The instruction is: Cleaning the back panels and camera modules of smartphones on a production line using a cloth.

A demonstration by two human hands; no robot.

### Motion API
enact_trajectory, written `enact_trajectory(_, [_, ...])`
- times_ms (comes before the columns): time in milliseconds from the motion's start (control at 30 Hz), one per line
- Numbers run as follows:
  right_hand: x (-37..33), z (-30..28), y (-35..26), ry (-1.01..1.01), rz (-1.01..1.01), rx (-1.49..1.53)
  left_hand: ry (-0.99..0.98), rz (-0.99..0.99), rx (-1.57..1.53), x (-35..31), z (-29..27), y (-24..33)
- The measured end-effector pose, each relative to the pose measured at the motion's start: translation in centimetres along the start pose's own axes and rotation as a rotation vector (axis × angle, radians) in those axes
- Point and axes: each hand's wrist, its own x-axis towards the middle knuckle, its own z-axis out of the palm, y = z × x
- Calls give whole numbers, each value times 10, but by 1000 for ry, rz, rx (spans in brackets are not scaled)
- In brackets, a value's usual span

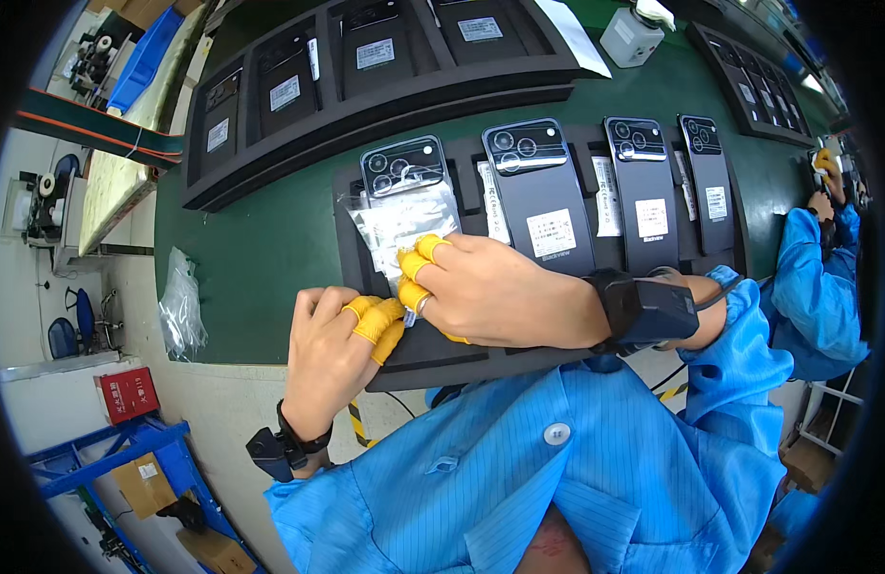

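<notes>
A crinkled clear plastic bag [404, 212] lies over the leftmost smartphone [433, 153], covering all but its camera end. My right hand [505, 292], with yellow finger cots, has its fingers curled closed on the bag's lower part. My left hand [332, 340], also in yellow finger cots, is closed in a pinch right beside the right fingertips. A small whitish piece shows below those fingertips; what the left fingers grip is hidden. This phone sits in a black foam tray [433, 354] with three dark phones [541, 191] to its right, each bearing a white label.
A larger foam tray [366, 110] with labelled phones stands behind. An empty-looking clear bag [181, 306] lies on the green table [261, 258] at left. At the back right are a white dispenser bottle [632, 38] and another phone tray [749, 86]. A co-worker in blue [816, 277] sits at right.
</notes>
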Motion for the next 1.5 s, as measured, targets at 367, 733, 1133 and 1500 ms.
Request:
enact_trajectory(367, [3, -19, 2, -29, 11, 34, 84, 19, -64, 6, 0, 4])
enact_trajectory(733, [-1, -11, 3, -84, 62, 145, 115, 30, -110, 11, -3, -1])
enact_trajectory(1133, [28, -57, 63, 416, 346, 220, -67, -117, -127, 11, -12, 21])
enact_trajectory(1500, [8, -95, 13, 228, -4, 181, 524, -72, -156, 24, -15, 23])
